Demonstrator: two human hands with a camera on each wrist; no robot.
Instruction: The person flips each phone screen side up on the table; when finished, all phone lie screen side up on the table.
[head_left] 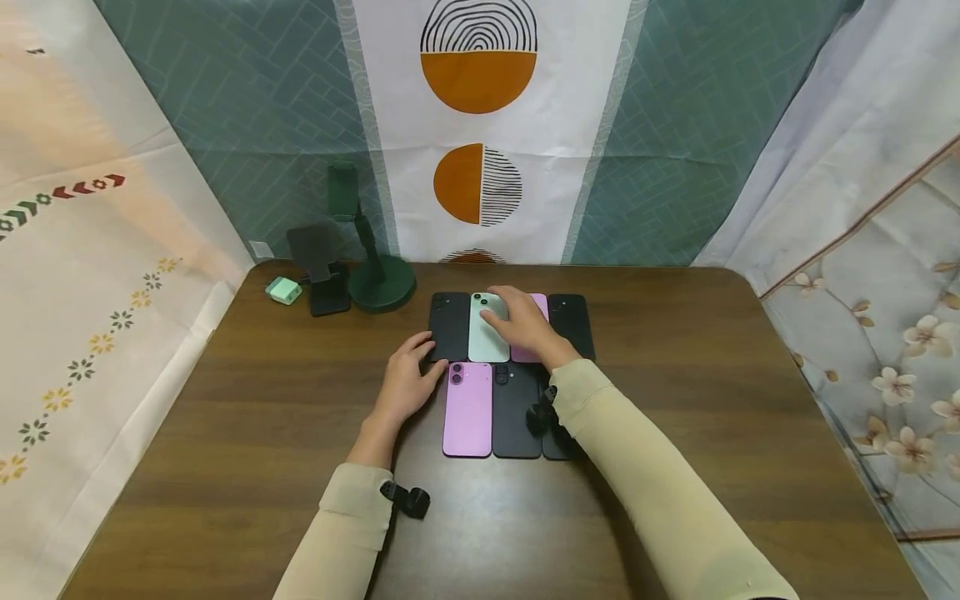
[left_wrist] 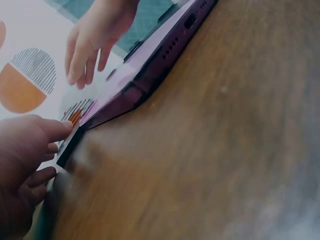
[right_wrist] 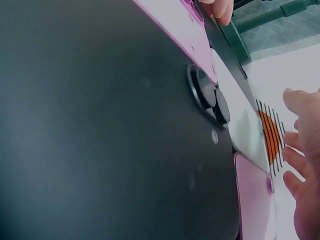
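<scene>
Smartphones lie face down in two touching rows on the table. In the back row are a black phone (head_left: pixel 449 327), a mint-green phone (head_left: pixel 483 343), a pink phone (head_left: pixel 538 305) partly covered by my hand, and another black phone (head_left: pixel 572 321). The front row has a pink phone (head_left: pixel 468 417), a black phone (head_left: pixel 516 421) and a dark one half hidden under my right wrist. My left hand (head_left: pixel 405 383) rests at the left side of the rows, fingertips at the back-left black phone's edge. Over the mint and pink phones hovers my right hand (head_left: pixel 521 321), fingers loosely bent, holding nothing.
At the back left of the table (head_left: pixel 300 467) stand a dark green phone stand (head_left: pixel 384 283), a black folding stand (head_left: pixel 328 287) and a small mint-green charger block (head_left: pixel 283 290). A patterned cloth hangs behind the back edge, with white curtains on both sides.
</scene>
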